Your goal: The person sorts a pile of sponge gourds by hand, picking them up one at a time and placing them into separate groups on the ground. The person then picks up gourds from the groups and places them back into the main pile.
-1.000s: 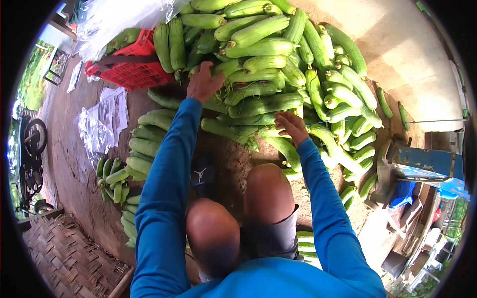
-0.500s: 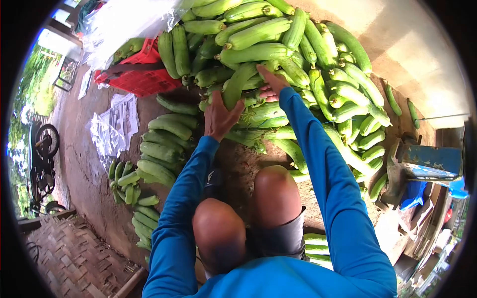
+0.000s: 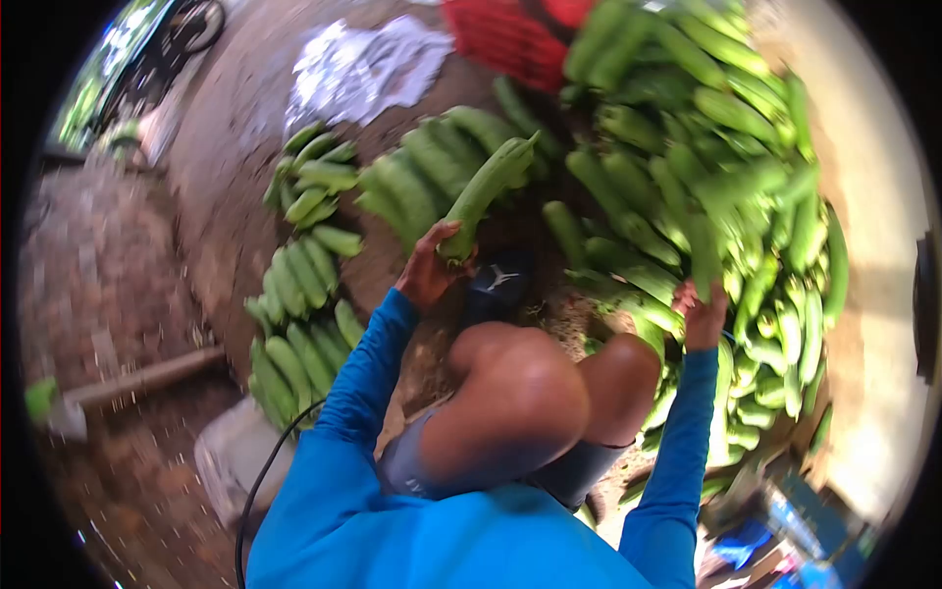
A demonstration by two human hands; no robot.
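My left hand point(image 3: 429, 267) is closed around the lower end of a long green gourd point(image 3: 488, 188). That gourd is raised and slants up to the right, in front of a row of similar gourds point(image 3: 432, 157) on the ground. At the edge of the big gourd heap point(image 3: 736, 118), my right hand point(image 3: 703, 309) is closed around the near end of another gourd point(image 3: 703, 257). This one points away from me and is blurred by motion. Its far end merges with the heap behind it.
A smaller gourd cluster point(image 3: 319, 177) and more gourds point(image 3: 294, 280) lie on the left. Beyond them are crumpled plastic and paper point(image 3: 368, 64) and a red crate point(image 3: 500, 44). A pale wall point(image 3: 868, 128) bounds the right. My shoe point(image 3: 498, 285) is between the piles.
My view has turned left. My left hand has carried its gourd from the heap toward the row on the left. My right hand, its fingers spread before, has closed on another gourd.
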